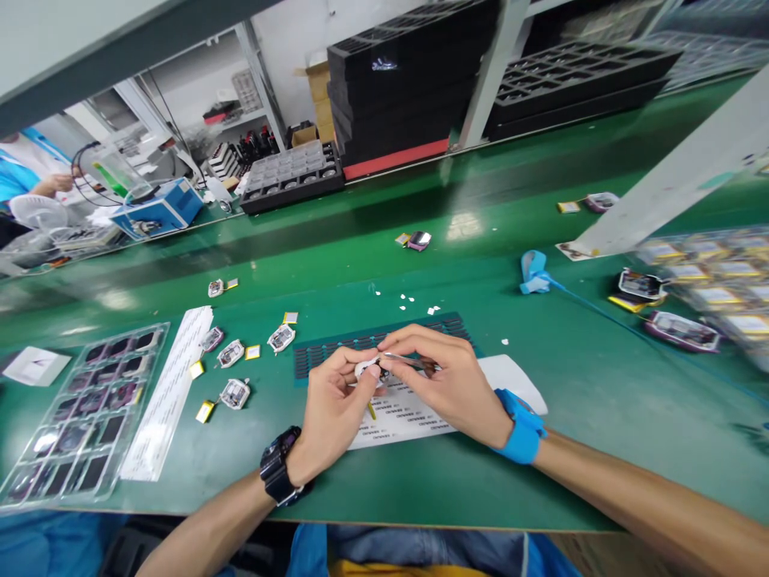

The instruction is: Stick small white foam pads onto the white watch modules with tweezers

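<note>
My left hand [333, 405] pinches a small white watch module [366, 369] over a white label sheet [400, 417] on the green bench. My right hand [448, 381] holds thin metal tweezers [401, 360] whose tip touches the module. A black watch is on my left wrist and a blue strap [521, 429] on my right. Several similar modules [234, 393] with yellow batteries lie to the left of my hands.
A clear tray [78, 417] of dark parts and a white strip [165, 393] lie at the left. Black trays [294, 172] are stacked at the back. More modules [682, 330] and a blue strap with cord [533, 272] lie right. A person sits far left.
</note>
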The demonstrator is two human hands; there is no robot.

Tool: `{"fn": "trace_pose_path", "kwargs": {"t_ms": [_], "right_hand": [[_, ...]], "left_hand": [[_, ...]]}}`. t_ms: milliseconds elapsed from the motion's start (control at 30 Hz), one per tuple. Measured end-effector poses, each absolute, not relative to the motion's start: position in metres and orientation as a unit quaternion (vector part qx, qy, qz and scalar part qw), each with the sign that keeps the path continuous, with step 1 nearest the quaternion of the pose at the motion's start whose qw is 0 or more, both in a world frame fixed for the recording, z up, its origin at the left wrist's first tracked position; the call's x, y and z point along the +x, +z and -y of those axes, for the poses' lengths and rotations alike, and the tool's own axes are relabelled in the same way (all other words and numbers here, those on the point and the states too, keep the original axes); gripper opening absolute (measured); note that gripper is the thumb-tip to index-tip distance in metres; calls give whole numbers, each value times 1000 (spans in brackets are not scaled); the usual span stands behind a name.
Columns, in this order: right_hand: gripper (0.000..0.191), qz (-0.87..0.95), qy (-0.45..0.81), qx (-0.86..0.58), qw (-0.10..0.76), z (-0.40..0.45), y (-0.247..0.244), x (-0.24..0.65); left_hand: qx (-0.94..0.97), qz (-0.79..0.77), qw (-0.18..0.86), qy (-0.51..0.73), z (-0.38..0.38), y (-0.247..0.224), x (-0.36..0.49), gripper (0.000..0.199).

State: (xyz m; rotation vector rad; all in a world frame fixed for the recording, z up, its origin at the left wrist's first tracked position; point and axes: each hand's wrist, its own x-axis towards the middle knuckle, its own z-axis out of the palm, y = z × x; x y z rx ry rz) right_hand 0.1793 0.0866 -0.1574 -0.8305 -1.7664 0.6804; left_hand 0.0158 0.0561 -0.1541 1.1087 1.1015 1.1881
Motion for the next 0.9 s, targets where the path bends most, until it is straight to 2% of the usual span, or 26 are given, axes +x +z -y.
{"fn": "trace_pose_path", "kwargs": {"t_ms": [133, 267, 367, 767, 900], "right_hand": [[17, 699, 354, -374, 497, -89, -158, 180], [19, 668, 440, -406, 441, -92, -157, 186], [14, 671, 463, -401, 418, -92, -155, 189], [13, 678, 414, -417, 441, -78, -153, 180], [13, 717, 357, -416, 431, -83, -156, 183]], "left_hand": [[473, -472, 542, 510, -56, -155, 15, 41], [472, -489, 530, 507, -57, -156, 14, 35], [481, -507, 511, 501, -58, -157, 14, 26], [577, -505, 402, 501, -59, -165, 16, 6], [531, -509, 494, 462, -64, -162, 15, 13]]}}
